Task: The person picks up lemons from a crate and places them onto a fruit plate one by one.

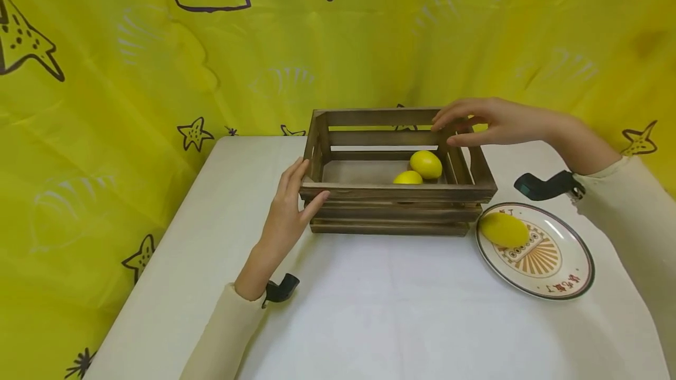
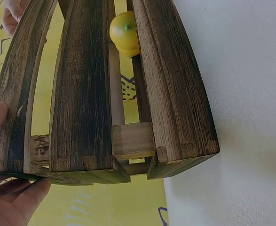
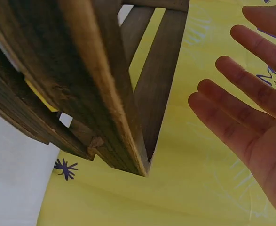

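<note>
A slatted wooden crate (image 1: 398, 194) stands on the white table with two lemons (image 1: 426, 164) inside, close to its right end. At the front left corner, my left hand (image 1: 285, 210) grips the crate, thumb on the front slat and fingers against the end; the left wrist view shows fingers (image 2: 32, 200) at that corner. Above the crate's right end hovers my right hand (image 1: 496, 122), fingers spread and loosely bent, holding nothing. In the right wrist view its fingers (image 3: 236, 122) are apart from the wood. Another yellow fruit, lemon-like (image 1: 504, 230), lies on a round plate (image 1: 575, 263).
The plate sits beside the crate's front right corner, partly under the right forearm. A yellow curtain (image 1: 253, 51) with drawn stars and shells hangs behind and left of the white table (image 1: 369, 309). Dark wrist mounts (image 1: 282, 288) stick out from both sleeves.
</note>
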Available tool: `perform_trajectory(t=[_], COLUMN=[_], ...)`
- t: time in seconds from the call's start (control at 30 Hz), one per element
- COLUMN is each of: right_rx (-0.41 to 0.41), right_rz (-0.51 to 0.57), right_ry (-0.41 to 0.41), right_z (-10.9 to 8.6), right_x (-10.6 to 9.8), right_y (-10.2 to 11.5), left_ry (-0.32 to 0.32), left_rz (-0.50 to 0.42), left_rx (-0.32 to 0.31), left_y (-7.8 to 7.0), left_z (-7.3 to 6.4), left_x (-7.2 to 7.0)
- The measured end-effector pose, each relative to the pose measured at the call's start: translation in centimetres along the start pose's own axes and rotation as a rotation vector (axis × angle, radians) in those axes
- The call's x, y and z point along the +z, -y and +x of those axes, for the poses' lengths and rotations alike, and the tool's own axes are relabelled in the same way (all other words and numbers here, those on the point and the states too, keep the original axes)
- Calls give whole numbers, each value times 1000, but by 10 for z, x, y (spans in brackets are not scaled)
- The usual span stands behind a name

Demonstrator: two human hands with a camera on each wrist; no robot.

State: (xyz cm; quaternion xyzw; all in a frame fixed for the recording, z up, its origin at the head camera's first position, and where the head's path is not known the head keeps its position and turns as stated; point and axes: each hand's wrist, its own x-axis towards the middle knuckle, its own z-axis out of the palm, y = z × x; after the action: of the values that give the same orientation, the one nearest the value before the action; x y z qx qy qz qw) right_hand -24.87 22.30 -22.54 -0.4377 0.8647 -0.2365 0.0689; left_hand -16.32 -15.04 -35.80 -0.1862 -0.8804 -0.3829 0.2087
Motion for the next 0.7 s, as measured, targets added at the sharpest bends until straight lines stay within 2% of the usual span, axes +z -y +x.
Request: perform_trajectory(t=[0.17, 0.4, 0.5, 0.7], right_rx=[39, 144, 145, 96], right_rz=[25, 80, 99, 118], right_ry=[37, 92, 108, 150], right_z=[10, 25, 33, 47], right_x=[-3, -7, -7, -5], right_y=[2, 2, 2, 0], left_ry=[-1, -1, 0, 9], left_rz=[2, 8, 7, 5], left_rx=[7, 13, 11, -5], left_y=[2, 3, 3, 2], left_z=[0, 2, 2, 0], left_x=[0, 1, 1, 1])
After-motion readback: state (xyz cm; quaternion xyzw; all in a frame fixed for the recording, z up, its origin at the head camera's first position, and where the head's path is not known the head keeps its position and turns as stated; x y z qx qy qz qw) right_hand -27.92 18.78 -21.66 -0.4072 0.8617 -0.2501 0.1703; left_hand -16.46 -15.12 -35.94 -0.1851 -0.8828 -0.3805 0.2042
